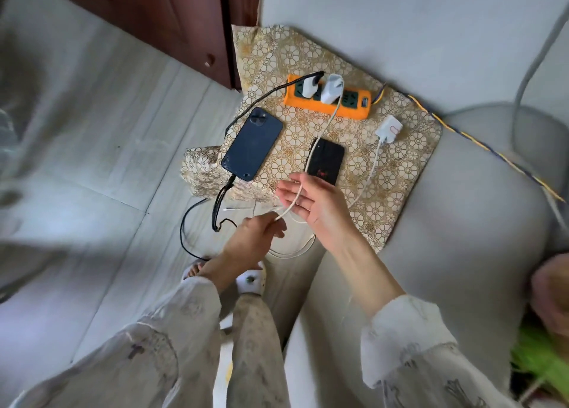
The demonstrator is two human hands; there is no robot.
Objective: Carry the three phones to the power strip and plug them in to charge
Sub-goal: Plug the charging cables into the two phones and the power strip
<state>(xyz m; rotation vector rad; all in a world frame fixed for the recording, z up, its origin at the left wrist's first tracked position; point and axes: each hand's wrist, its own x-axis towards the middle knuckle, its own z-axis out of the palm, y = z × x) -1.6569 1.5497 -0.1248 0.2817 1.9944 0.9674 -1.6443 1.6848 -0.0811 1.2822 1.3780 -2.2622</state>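
An orange power strip (354, 107) lies at the far side of a gold floral cloth (400, 167), with two white chargers plugged in. A dark blue phone (251, 144) lies face down on the cloth's left, a black cable in its bottom end. A smaller black phone (328, 161) lies to its right. A third phone is not visible. A white cable (326, 127) runs from the strip down to my hands. My left hand (255, 235) pinches its free end. My right hand (311, 206) is palm up with fingers spread, the cable draped across it.
A loose white charger (388, 129) with its own white cable lies unplugged right of the strip. The cloth covers a grey sofa arm (462, 222). Black cable loops hang over pale floor tiles (107, 176). A dark wooden cabinet (172, 16) stands at the back.
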